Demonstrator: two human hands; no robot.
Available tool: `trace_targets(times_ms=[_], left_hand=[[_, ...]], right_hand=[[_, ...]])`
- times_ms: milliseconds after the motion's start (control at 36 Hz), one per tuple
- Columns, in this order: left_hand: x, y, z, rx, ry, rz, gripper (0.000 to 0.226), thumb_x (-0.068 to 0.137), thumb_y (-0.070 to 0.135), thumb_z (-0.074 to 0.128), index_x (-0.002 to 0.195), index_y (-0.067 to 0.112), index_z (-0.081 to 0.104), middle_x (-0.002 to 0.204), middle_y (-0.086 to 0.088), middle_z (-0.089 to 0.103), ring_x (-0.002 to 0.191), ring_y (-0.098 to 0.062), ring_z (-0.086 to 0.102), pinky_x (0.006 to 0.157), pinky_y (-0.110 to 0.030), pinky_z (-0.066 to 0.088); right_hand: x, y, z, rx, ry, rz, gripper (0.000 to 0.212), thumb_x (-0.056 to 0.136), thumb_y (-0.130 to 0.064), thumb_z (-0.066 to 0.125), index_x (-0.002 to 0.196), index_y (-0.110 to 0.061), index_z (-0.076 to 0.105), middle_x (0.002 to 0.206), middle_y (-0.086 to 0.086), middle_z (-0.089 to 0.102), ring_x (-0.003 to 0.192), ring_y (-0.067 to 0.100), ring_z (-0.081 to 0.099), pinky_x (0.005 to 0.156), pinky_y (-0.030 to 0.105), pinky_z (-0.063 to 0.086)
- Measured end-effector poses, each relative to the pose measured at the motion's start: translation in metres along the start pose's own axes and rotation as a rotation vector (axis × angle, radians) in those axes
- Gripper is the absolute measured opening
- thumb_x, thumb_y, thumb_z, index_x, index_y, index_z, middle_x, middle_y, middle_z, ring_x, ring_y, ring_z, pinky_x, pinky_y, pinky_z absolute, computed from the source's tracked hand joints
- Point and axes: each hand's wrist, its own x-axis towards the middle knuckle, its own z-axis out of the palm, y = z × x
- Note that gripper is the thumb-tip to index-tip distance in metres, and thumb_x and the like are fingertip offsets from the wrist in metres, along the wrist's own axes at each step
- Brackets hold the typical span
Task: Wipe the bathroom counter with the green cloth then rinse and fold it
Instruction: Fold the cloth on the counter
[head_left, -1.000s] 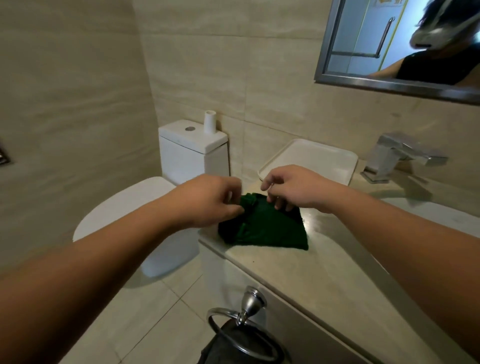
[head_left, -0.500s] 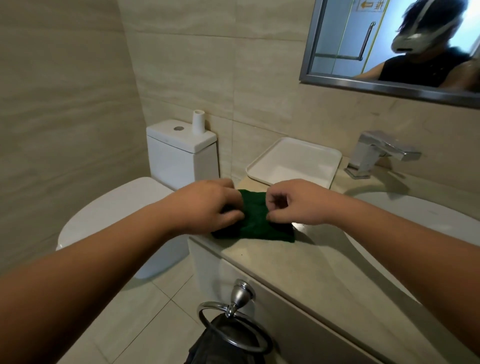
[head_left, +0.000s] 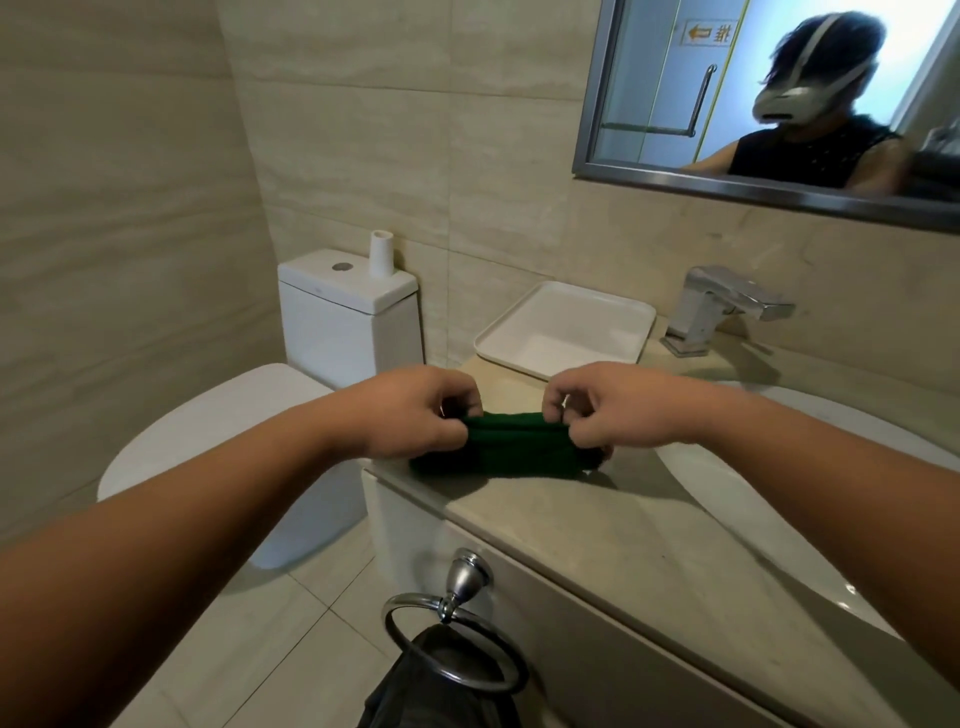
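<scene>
Both hands pinch the green cloth (head_left: 506, 444): left hand (head_left: 415, 410) on its left end, right hand (head_left: 613, 405) on its right end, fingers closed on the top fold. Cloth is folded into a narrow strip, lying on the bench (head_left: 597, 530) at its left end, near side of the white tray (head_left: 566, 327), left of the sink (head_left: 779, 467).
</scene>
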Motion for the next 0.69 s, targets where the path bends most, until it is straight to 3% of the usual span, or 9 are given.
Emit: trace_targets(times_ms=[83, 167, 250, 333, 417, 528, 639, 694], left_hand=[[0.01, -0.003, -0.002, -0.007, 0.103, -0.11, 0.012, 0.102, 0.026, 0.061, 0.112, 0.03, 0.065, 0.105, 0.005, 0.068, 0.094, -0.012, 0.064, 0.08, -0.027, 0.054], [0.02, -0.011, 0.003, 0.12, 0.137, -0.244, 0.022, 0.105, 0.03, 0.058, 0.125, 0.022, 0.064, 0.116, -0.001, 0.068, 0.1, -0.018, 0.064, 0.09, -0.032, 0.055], [0.023, -0.016, 0.01, 0.306, 0.195, -0.282, 0.03, 0.107, 0.039, 0.054, 0.128, 0.019, 0.062, 0.114, -0.002, 0.063, 0.099, -0.02, 0.06, 0.09, -0.032, 0.052], [0.024, -0.014, 0.012, 0.292, 0.137, -0.247, 0.043, 0.103, 0.057, 0.053, 0.126, 0.022, 0.062, 0.112, -0.001, 0.059, 0.1, -0.019, 0.06, 0.093, -0.036, 0.055], [0.027, -0.012, 0.014, 0.296, 0.035, -0.257, 0.043, 0.099, 0.058, 0.061, 0.121, 0.021, 0.062, 0.111, -0.002, 0.062, 0.098, -0.018, 0.061, 0.093, -0.036, 0.057], [0.033, -0.015, 0.013, 0.233, -0.011, -0.252, 0.029, 0.102, 0.046, 0.064, 0.114, 0.02, 0.065, 0.105, -0.001, 0.066, 0.094, -0.015, 0.062, 0.089, -0.031, 0.055], [0.036, -0.017, 0.01, 0.155, -0.041, -0.219, 0.013, 0.102, 0.041, 0.065, 0.101, 0.031, 0.057, 0.102, 0.004, 0.066, 0.092, -0.012, 0.061, 0.077, -0.022, 0.048], [0.037, -0.016, 0.008, 0.106, -0.056, -0.214, 0.013, 0.102, 0.039, 0.066, 0.109, 0.031, 0.057, 0.109, 0.004, 0.066, 0.097, -0.013, 0.063, 0.081, -0.023, 0.05]], right_hand=[[0.011, 0.003, -0.004, 0.154, 0.148, 0.066, 0.019, 0.09, -0.007, 0.061, 0.102, -0.019, 0.07, 0.08, 0.004, 0.069, 0.065, 0.02, 0.066, 0.066, 0.037, 0.062], [0.028, 0.006, 0.001, -0.003, 0.247, 0.136, 0.011, 0.099, -0.025, 0.062, 0.108, -0.022, 0.068, 0.098, 0.004, 0.073, 0.08, 0.021, 0.071, 0.071, 0.038, 0.062], [0.037, 0.006, 0.007, -0.207, 0.214, 0.173, 0.036, 0.102, -0.052, 0.055, 0.121, -0.023, 0.068, 0.115, 0.0, 0.07, 0.098, 0.018, 0.063, 0.084, 0.036, 0.053], [0.036, 0.002, 0.01, -0.253, 0.103, 0.192, 0.056, 0.096, -0.064, 0.059, 0.132, -0.021, 0.065, 0.124, -0.001, 0.066, 0.107, 0.018, 0.06, 0.094, 0.036, 0.051], [0.035, 0.0, 0.012, -0.234, 0.085, 0.213, 0.05, 0.092, -0.055, 0.07, 0.122, -0.014, 0.071, 0.118, 0.005, 0.07, 0.103, 0.023, 0.064, 0.091, 0.038, 0.053], [0.034, 0.005, 0.013, -0.049, 0.078, 0.216, 0.034, 0.091, -0.045, 0.075, 0.104, -0.013, 0.072, 0.102, 0.008, 0.071, 0.087, 0.02, 0.061, 0.075, 0.035, 0.049], [0.026, 0.014, 0.007, 0.182, 0.076, 0.216, 0.028, 0.092, -0.034, 0.076, 0.107, -0.01, 0.071, 0.109, 0.016, 0.072, 0.091, 0.024, 0.064, 0.079, 0.038, 0.053], [0.02, 0.019, 0.004, 0.329, 0.061, 0.226, 0.026, 0.095, -0.024, 0.075, 0.112, -0.006, 0.069, 0.114, 0.021, 0.072, 0.092, 0.027, 0.069, 0.081, 0.039, 0.06]])
